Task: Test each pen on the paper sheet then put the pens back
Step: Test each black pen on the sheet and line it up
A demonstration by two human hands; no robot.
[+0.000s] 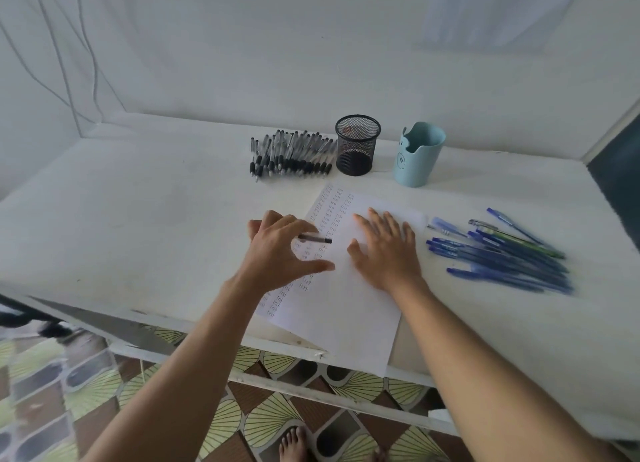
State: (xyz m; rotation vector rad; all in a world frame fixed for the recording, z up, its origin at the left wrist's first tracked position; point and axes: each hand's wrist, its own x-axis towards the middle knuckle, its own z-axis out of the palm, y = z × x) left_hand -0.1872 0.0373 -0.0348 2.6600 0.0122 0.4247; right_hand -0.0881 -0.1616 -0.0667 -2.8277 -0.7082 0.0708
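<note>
While pens (291, 155) neighbour mesh cup (357, 145), blue cup (417, 156)

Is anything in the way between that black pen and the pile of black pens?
Nothing visible. Between the black pen at the left hand and the pile of black pens lie only paper sheet and table; the mesh cup stands right of the pile.

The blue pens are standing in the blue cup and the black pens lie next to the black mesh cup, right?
Not quite. The head view shows the blue pens lying loose on the table, right of the paper sheet, not in the blue cup. The black pens do lie next to the black mesh cup.
</note>
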